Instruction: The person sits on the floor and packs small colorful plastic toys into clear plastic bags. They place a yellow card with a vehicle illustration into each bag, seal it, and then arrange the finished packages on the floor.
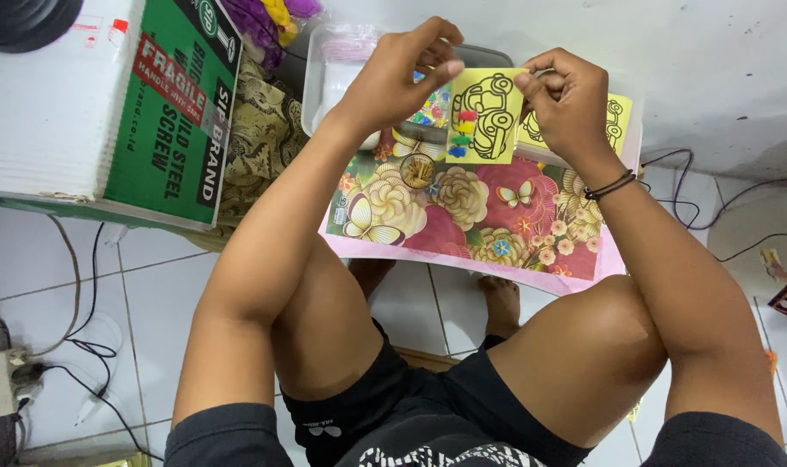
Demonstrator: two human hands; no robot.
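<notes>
So the yellow card [484,117] with the black car outline is held up between both hands, just above the far edge of the table [462,216], which has a flowery cloth with butterflies on it. The right hand [566,104] has its grip pinched on the card's upper right corner, fingers curled tight over the edge. The left hand [402,73] sits at the card's upper left, thumb and fingertips drawn together right by the corner; whether they actually clamp the card or just a thin film on it, I can't tell. The card hangs down from both grips, tilted a bit, with a column of small coloured blobs along its left side.

Behind the right hand lies another yellow sheet [616,121] with the same kind of outline. A clear plastic tray [337,65] sits just behind the left hand. Off to the left there's a green and white cardboard box [143,104], with patterned fabric [259,130] beside it.
</notes>
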